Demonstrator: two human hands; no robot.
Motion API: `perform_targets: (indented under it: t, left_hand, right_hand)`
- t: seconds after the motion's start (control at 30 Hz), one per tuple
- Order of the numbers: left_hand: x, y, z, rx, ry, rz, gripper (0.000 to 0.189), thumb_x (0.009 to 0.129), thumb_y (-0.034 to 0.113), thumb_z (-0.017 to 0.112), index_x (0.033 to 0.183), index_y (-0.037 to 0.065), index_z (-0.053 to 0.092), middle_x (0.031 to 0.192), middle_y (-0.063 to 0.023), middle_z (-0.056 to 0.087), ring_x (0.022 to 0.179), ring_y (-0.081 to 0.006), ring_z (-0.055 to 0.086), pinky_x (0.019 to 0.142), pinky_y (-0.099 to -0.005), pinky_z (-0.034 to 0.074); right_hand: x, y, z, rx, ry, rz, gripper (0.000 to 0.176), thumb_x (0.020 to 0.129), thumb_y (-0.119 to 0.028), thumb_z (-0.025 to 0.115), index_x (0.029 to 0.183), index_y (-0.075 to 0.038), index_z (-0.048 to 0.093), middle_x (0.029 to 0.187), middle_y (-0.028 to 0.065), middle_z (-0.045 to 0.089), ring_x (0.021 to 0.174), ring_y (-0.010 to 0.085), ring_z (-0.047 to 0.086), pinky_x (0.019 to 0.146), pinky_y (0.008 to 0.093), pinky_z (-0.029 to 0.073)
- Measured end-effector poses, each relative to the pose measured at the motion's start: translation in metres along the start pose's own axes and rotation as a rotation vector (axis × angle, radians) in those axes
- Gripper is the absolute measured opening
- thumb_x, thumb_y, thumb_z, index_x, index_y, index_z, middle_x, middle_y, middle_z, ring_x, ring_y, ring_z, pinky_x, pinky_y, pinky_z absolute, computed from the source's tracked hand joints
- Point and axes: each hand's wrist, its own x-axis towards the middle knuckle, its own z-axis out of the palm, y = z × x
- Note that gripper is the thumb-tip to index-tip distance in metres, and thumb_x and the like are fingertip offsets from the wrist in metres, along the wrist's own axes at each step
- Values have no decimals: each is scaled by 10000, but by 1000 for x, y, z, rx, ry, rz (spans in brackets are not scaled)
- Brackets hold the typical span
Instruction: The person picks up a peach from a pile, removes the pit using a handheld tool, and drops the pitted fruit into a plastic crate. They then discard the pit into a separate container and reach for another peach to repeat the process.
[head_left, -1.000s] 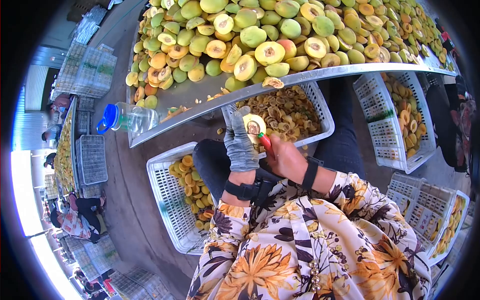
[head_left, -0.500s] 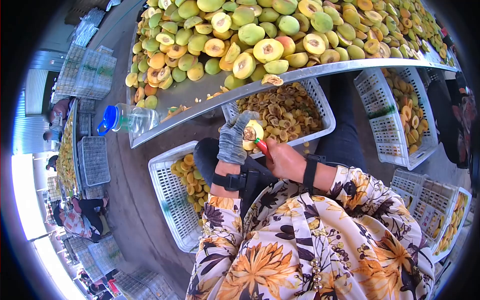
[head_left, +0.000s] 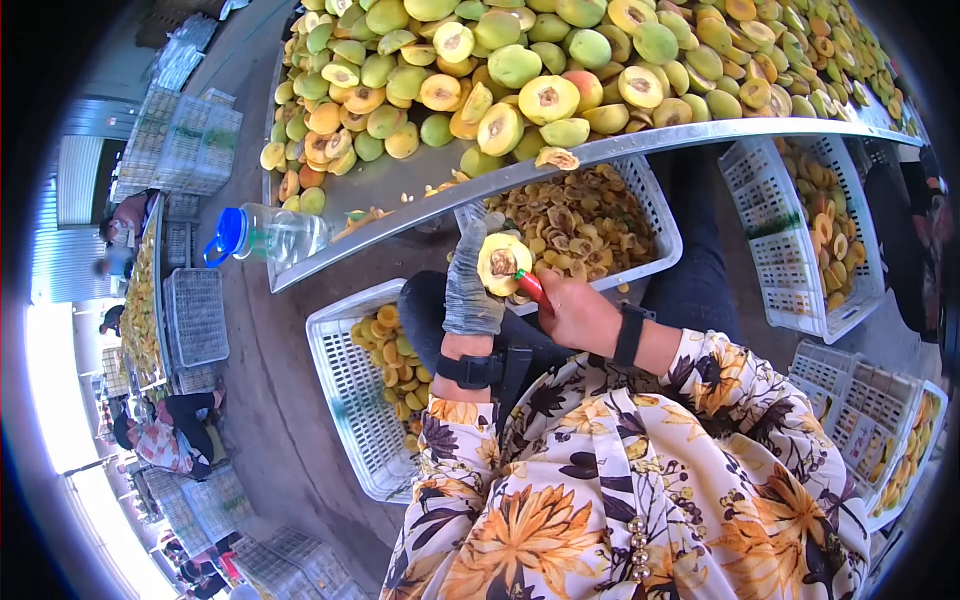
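The left hand [head_left: 472,285], in a grey glove, is curling part-open around a fruit half [head_left: 503,264], holding its pale cut face and brown centre toward the wearer's eyes. Just beside it, the bare right hand [head_left: 582,315] is closing tightly around a small red tool [head_left: 533,289], whose green end is reaching over the edge of the brown centre. Both hands are hovering above the person's lap, with the fruit half sitting between them.

Just beyond, a white crate [head_left: 668,225] is holding a heap of brownish-yellow scraps [head_left: 575,225], partly tucked under the metal rim of the bench [head_left: 400,185]. Up on that bench, a big pile of green and yellow fruit [head_left: 515,65] is spreading, many pieces showing their cut faces. A clear bottle with a blue cap [head_left: 285,235] is lying at the bench's left corner. By the left knee, another crate [head_left: 345,400] is holding fruit halves, and one more [head_left: 785,270] is standing over on the right. Farther off at the left, a seated person [head_left: 165,440] is staying near a second long heap of fruit [head_left: 142,325].
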Motion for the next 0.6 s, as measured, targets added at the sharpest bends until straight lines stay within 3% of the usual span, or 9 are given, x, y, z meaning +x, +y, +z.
perform_targets:
  t: [0.07, 0.2, 0.47, 0.53, 0.6]
  left_hand:
    - [0, 0, -14, -33, -25, -85, 398, 816, 376, 574, 982, 14, 566, 815, -105, 601, 734, -238, 596, 672, -345, 513]
    - [2, 0, -27, -91, 28, -49, 417, 804, 385, 592, 975, 6, 567, 803, -104, 603, 717, -246, 590, 664, -361, 507]
    - [25, -15, -36, -120, 240, -42, 262, 796, 273, 626, 889, 32, 584, 774, -79, 599, 675, -229, 576, 602, -351, 503]
    - [30, -17, -42, -165, 182, -57, 215, 782, 219, 636, 880, 33, 590, 767, -74, 597, 664, -224, 574, 600, -347, 502]
    - [36, -20, -45, -162, 250, -65, 194, 766, 190, 645, 865, 32, 591, 766, -77, 595, 659, -227, 573, 600, -346, 501]
  right_hand:
    - [4, 4, 11, 4, 16, 0, 196, 662, 8, 533, 842, 28, 459, 622, 236, 535, 612, 410, 548, 547, 426, 436]
    - [13, 10, 26, -63, 18, -31, 198, 658, 10, 536, 832, 35, 446, 622, 239, 535, 616, 415, 546, 551, 437, 433]
    - [27, 17, 36, -160, -31, 87, 220, 658, -15, 560, 841, 34, 449, 676, 236, 561, 648, 400, 568, 581, 444, 451]
    - [30, 17, 37, -92, -60, 87, 233, 647, 11, 546, 862, 42, 459, 639, 249, 543, 645, 410, 562, 564, 439, 446]
    - [35, 16, 39, -115, -61, 102, 248, 645, 3, 554, 872, 43, 463, 649, 250, 547, 656, 406, 567, 573, 436, 451]
